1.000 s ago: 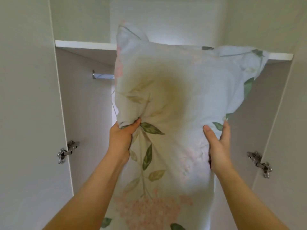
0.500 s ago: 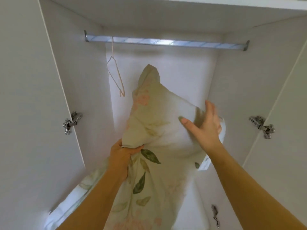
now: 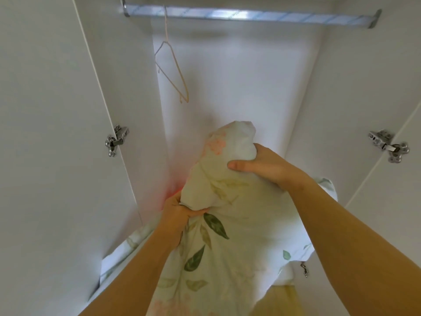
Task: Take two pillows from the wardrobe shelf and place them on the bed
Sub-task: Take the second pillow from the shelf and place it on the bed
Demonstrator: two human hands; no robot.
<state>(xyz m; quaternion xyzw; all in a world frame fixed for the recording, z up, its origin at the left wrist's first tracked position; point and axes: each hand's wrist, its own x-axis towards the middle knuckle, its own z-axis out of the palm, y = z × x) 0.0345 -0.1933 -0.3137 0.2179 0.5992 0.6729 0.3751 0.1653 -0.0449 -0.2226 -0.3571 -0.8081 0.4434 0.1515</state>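
Note:
A white pillow (image 3: 230, 242) with a print of green leaves and pink flowers hangs in front of me, inside the open wardrobe, below the hanging rail. My left hand (image 3: 178, 215) grips a bunch of its fabric on the left side. My right hand (image 3: 262, 165) grips the pillow's upper end, thumb across the front and fingers behind. The pillow's lower part runs out of view at the bottom. No second pillow and no bed are in view.
A metal hanging rail (image 3: 248, 15) spans the wardrobe top with one thin hanger (image 3: 173, 67) on its left. Open white doors stand on both sides, with hinges at left (image 3: 116, 139) and right (image 3: 388, 145).
The pillow has come down off the shelf to below the rail. My right hand moved from flat on the pillow to gripping its upper end. The view tilted down.

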